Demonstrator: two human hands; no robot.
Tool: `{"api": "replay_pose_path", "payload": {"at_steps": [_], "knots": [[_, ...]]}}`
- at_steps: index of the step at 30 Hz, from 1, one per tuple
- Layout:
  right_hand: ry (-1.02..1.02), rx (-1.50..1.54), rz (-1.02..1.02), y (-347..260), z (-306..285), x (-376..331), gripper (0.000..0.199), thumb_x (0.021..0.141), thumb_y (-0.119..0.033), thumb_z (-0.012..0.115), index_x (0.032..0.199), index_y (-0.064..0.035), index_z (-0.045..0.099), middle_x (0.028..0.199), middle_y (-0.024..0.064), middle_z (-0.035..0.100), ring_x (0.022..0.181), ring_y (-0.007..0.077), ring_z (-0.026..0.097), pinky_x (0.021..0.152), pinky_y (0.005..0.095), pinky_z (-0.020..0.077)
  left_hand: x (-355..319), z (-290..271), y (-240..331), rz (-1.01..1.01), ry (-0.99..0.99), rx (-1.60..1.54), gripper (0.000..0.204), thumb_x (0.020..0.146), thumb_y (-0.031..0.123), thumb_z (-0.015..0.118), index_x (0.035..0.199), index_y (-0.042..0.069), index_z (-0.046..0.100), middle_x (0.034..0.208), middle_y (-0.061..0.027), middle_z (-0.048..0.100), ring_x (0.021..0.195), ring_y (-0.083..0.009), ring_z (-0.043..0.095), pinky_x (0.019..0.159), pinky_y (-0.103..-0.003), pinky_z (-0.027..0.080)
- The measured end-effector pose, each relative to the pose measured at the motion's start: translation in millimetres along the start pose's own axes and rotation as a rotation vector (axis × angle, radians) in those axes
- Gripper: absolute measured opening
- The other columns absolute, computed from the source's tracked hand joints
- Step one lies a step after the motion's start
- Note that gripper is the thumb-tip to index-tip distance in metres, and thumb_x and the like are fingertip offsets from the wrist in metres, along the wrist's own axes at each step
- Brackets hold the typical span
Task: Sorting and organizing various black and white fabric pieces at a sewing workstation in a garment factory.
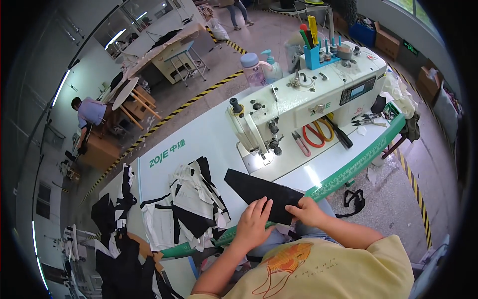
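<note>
A flat black fabric piece (pixel 259 191) lies at the table's near edge, its pointed far end close to the sewing machine's needle area. My left hand (pixel 253 226) grips its near left edge, fingers extended over the top and the thumb low at the edge. With the thumb on top, my right hand (pixel 306 213) pinches the near right corner; its other fingers are mostly hidden below. The white sewing machine (pixel 308 92) stands just beyond, its lamp lighting the needle plate (pixel 264 159).
Black and white cut fabric pieces (pixel 186 199) lie left. Red-handled scissors (pixel 313 135) and pink-handled snips (pixel 301 144) rest under the machine arm. A bottle (pixel 253 70) and pump dispenser (pixel 272 67) stand behind. Dark cloth (pixel 124 266) hangs at lower left. Another person (pixel 92 112) works far left.
</note>
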State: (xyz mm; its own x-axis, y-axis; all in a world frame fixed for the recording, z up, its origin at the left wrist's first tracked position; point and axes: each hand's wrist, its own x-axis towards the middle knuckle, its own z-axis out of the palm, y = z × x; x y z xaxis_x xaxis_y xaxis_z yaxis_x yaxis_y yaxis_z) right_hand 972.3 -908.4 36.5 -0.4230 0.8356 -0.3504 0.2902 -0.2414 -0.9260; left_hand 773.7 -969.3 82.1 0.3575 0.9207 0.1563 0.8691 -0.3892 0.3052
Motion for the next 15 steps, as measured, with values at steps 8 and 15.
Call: {"api": "replay_pose_path", "payload": {"at_steps": [8,15], "knots": [[-0.19,0.452,0.346,27.8,-0.7,-22.5,0.039,0.09,-0.038,0.059,0.092,0.0011,0.061,0.084,0.0092,0.067,0.074,0.0172,0.066,0.065,0.0273,0.0544,-8.1,22.5,0.1,-0.006,0.105,0.156,0.082,0.065,0.034,0.076,0.134,0.008,0.04,0.134,-0.0151,0.039,0.119,-0.0324,0.041,0.097,-0.042,0.039],[-0.123,0.462,0.397,23.8,1.3,-27.1,0.043,0.088,-0.043,0.058,0.092,-0.0007,0.061,0.088,0.0098,0.067,0.083,0.018,0.066,0.074,0.0268,0.053,-8.5,23.8,2.8,-0.015,0.11,0.167,0.08,0.067,0.035,0.074,0.135,0.009,0.04,0.134,-0.0146,0.04,0.119,-0.0314,0.041,0.098,-0.041,0.039]]}}
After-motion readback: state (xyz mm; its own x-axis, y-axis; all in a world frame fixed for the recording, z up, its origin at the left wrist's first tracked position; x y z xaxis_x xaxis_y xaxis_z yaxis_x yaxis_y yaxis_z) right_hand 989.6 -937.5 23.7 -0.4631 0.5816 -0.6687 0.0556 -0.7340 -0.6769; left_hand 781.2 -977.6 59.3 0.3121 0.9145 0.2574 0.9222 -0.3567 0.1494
